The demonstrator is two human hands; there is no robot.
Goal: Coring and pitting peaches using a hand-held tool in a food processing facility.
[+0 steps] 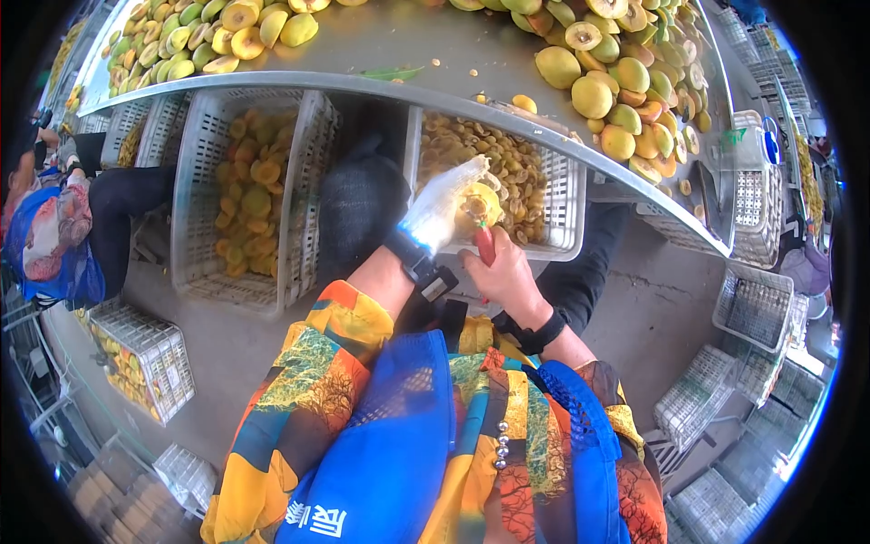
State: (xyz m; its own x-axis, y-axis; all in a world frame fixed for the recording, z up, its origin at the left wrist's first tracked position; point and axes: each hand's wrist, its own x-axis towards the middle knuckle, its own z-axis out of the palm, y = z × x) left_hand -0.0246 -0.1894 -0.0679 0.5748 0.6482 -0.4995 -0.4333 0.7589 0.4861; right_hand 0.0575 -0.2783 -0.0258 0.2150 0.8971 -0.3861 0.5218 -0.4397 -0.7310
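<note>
My left hand, in a white glove, holds a halved yellow stone fruit with its cut face up. My bare right hand grips the red handle of a small pitting tool, whose tip is at the fruit's centre. Both hands are above a white plastic crate that holds many small brown fruit stones. Beyond them, on the metal table, lie a pile of whole and halved fruit at the right and a pile of fruit halves at the left.
The table's raised metal edge runs just beyond my hands. A crate of fruit halves stands to the left of my leg. Another fruit crate is on the floor at the left, near a seated person. More crates stand at the right.
</note>
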